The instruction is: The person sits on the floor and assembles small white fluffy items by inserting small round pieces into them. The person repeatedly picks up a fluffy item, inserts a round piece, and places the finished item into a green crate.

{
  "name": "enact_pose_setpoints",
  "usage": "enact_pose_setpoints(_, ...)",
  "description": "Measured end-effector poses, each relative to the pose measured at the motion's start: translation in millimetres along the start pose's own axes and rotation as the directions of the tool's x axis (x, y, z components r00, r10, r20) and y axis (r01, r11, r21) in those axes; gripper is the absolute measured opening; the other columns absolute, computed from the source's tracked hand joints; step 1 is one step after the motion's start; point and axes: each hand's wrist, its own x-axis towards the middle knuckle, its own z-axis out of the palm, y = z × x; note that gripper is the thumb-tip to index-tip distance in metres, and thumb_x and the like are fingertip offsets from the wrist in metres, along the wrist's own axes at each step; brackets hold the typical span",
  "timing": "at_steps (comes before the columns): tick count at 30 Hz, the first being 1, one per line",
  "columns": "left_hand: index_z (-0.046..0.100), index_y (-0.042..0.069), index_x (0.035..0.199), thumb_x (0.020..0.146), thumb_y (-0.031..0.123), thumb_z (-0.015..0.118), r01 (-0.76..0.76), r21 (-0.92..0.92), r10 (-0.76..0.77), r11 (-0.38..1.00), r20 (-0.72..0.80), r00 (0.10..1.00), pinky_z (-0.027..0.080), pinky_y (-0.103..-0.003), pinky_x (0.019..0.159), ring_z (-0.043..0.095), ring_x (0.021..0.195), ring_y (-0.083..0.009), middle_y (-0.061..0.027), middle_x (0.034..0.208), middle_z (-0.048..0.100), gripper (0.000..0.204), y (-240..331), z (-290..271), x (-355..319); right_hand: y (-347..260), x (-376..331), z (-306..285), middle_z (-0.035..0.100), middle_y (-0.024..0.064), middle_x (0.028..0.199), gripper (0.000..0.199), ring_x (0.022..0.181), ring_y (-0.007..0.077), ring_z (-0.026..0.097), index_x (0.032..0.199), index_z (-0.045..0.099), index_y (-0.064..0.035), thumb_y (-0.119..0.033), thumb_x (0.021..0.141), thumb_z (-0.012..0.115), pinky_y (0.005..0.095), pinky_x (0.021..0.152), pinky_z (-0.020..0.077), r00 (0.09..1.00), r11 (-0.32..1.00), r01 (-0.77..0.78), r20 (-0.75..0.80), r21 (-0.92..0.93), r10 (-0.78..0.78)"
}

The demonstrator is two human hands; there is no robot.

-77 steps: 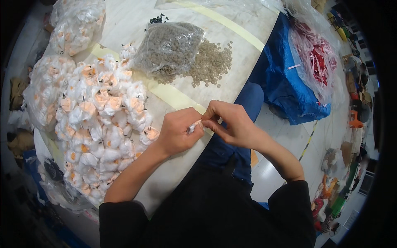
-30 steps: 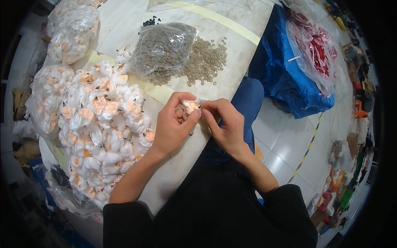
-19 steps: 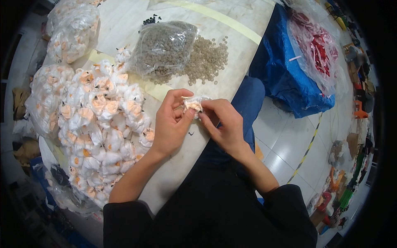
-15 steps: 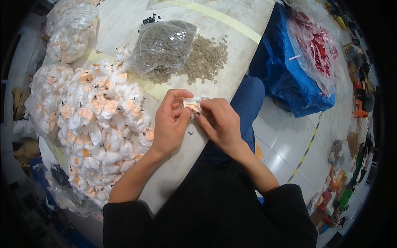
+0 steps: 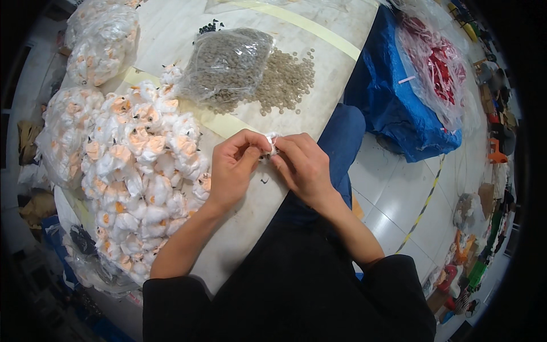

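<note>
Between my two hands, over the table's edge side, is a small white and peach artificial flower (image 5: 272, 140). My left hand (image 5: 232, 166) pinches it from the left with thumb and index finger. From the right, the fingertips of my right hand (image 5: 306, 164) are closed on it too. Much of the flower is hidden by the fingers. A heap of similar white and peach artificial flowers (image 5: 149, 171), several with dark tips, lies to the left of my left hand. A small dark piece (image 5: 264, 180) rests on the table below the hands.
Beyond my hands lie a clear plastic bag of small grey-brown rings (image 5: 228, 62) and loose rings (image 5: 289, 80). Small black pieces (image 5: 212, 25) sit behind the bag. Bagged flowers (image 5: 102, 51) stand at far left. Right of the table is a blue sack (image 5: 382, 97) with red contents.
The flower has been turned, so less of its peach face shows between my fingers. My left fingers have curled in closer to the right hand's fingertips.
</note>
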Motion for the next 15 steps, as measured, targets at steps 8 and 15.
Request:
enact_pose_setpoints(8,0.073,0.0,0.119,0.1,-0.002,0.059,-0.118,0.227,0.142,0.967,-0.09,0.986,0.049,-0.021,0.074,0.059,0.082,-0.0052,-0.0016,0.097,0.071,0.024,-1,15,-7,-4,5,-2,0.061,0.0071,0.08,0.019,0.072,0.0274,0.061,0.089,0.066,-0.0073,-0.013,0.083,0.082,0.0377,0.06,0.0488,0.998,0.998,0.031,-0.058,-0.063,-0.035)
enact_pose_setpoints(15,0.074,0.004,0.121,0.094,0.002,0.07,-0.167,0.449,0.191,0.878,-0.007,0.982,0.048,-0.021,0.071,0.059,0.079,-0.0063,-0.0053,0.101,0.069,0.027,11,11,-9,-11,7,-12,0.063,0.0103,0.083,0.011,0.074,0.0294,0.063,0.093,0.067,-0.0056,-0.012,0.09,0.075,0.0385,0.062,0.0497,0.993,0.992,-0.12,0.016,0.026,0.12)
